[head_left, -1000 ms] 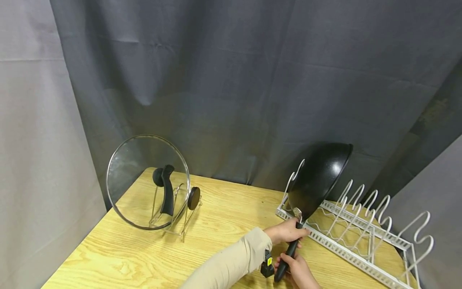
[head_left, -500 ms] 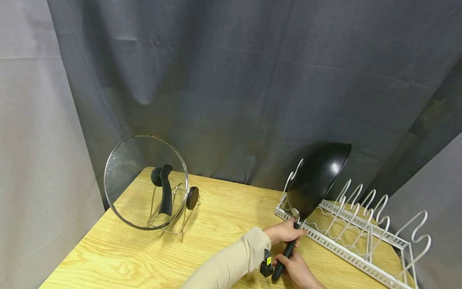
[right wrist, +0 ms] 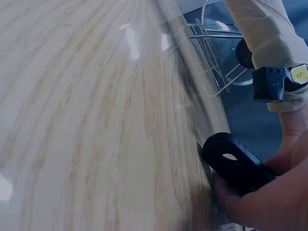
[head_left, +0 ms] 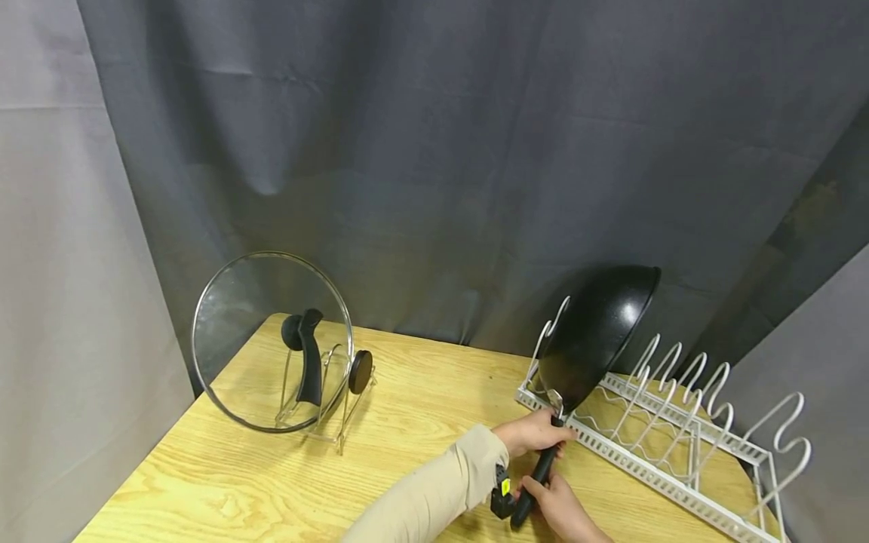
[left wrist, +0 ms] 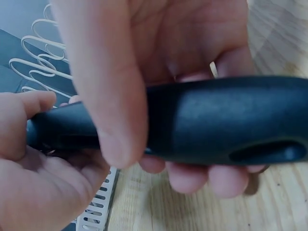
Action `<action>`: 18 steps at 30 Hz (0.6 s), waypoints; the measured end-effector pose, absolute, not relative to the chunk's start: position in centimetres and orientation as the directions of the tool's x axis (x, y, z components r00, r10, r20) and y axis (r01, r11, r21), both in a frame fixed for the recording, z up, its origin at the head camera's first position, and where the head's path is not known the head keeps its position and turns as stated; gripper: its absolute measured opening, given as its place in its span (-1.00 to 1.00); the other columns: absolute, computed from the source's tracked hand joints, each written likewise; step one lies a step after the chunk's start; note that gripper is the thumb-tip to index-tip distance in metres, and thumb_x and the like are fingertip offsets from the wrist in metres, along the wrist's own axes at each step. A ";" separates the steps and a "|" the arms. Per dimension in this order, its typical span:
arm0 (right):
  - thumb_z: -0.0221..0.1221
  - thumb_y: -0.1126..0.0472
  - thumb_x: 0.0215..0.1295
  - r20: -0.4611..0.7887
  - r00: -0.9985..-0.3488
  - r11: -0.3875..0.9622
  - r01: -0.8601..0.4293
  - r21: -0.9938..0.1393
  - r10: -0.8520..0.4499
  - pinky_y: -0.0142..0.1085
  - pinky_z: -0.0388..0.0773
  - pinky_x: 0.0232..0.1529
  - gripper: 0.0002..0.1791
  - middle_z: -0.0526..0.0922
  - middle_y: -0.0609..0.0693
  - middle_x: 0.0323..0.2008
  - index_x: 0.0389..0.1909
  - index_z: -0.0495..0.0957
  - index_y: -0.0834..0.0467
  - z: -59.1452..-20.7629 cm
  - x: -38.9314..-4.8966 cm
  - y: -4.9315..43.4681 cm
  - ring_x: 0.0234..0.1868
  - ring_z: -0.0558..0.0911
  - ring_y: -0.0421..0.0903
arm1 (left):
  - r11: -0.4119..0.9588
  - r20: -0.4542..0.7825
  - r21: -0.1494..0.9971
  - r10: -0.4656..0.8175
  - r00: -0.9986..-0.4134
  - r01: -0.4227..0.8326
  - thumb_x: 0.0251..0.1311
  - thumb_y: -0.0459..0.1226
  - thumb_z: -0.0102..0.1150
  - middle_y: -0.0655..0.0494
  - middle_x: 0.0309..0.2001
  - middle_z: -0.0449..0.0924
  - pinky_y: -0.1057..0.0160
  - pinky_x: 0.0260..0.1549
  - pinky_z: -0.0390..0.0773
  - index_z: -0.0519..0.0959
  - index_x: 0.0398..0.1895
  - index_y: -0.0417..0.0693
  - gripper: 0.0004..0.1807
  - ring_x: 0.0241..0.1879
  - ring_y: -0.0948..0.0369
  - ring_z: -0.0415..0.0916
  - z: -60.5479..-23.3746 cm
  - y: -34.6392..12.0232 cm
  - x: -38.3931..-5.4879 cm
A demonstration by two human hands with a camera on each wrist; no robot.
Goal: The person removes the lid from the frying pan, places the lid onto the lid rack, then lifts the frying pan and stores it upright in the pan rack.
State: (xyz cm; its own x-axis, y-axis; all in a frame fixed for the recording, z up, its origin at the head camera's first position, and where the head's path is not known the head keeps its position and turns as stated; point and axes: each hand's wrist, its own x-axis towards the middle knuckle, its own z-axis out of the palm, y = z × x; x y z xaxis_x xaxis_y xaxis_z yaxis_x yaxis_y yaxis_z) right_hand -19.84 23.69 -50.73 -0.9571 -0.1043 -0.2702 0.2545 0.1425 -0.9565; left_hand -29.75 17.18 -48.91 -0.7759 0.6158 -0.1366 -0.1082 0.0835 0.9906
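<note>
A black wok [head_left: 597, 339] stands on its side, tilted, in the left end of a white wire pan rack [head_left: 652, 460], its handle slanting down toward me. My left hand [head_left: 532, 432] grips the black handle [head_left: 545, 461] close to the wok's metal bracket. Farther down, my right hand [head_left: 560, 505] holds the handle near its end. From the left wrist, the right hand's thumb [left wrist: 118, 110] lies across the handle [left wrist: 207, 120], with fingertips showing below. In the right wrist view the holed handle end [right wrist: 231, 156] sticks out past the right hand [right wrist: 269, 204].
A glass lid [head_left: 251, 339] with a black upright handle [head_left: 312, 362] leans in a small wire stand [head_left: 346, 422] at the table's left. The white rack's remaining wire dividers [head_left: 692, 392] rise right of the wok. Dark curtain [head_left: 407, 188] hangs behind the wooden table [head_left: 271, 483].
</note>
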 end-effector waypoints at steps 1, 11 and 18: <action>-0.15 0.35 0.43 -0.272 -0.957 0.142 0.256 -0.956 -0.104 -0.16 0.56 -0.14 -0.73 0.49 0.19 -0.28 -0.09 0.10 0.53 -50.7 -19.8 23.7 -0.23 0.62 -0.05 | 0.084 -0.141 0.990 0.615 -0.776 -0.113 0.22 -0.37 0.14 0.04 -0.66 0.37 0.39 -0.69 0.42 0.32 -0.31 -0.10 -0.83 -0.70 0.25 0.34 -48.9 17.2 -29.8; -0.14 0.32 0.45 -0.269 -0.952 0.220 0.233 -0.947 -0.147 -0.15 0.58 -0.19 -0.73 0.54 0.11 -0.35 -0.13 0.19 0.54 -50.4 -19.4 24.4 -0.27 0.62 -0.04 | 0.082 -0.154 0.988 0.656 -0.739 -0.133 0.20 -0.35 0.18 -0.06 -0.58 0.52 0.36 -0.68 0.47 0.38 -0.31 -0.11 -0.85 -0.64 0.23 0.45 -48.8 16.6 -30.0; -0.07 0.37 0.41 -0.264 -0.964 0.314 0.237 -0.920 -0.046 -0.06 0.60 -0.19 -0.61 0.50 0.30 -0.25 0.00 0.07 0.63 -50.1 -19.0 24.8 -0.21 0.62 0.13 | 0.156 -0.147 0.986 0.642 -0.752 -0.060 0.20 -0.33 0.18 -0.04 -0.44 0.56 0.14 -0.40 0.62 0.42 -0.20 -0.18 -0.82 -0.50 0.19 0.51 -48.3 15.1 -30.0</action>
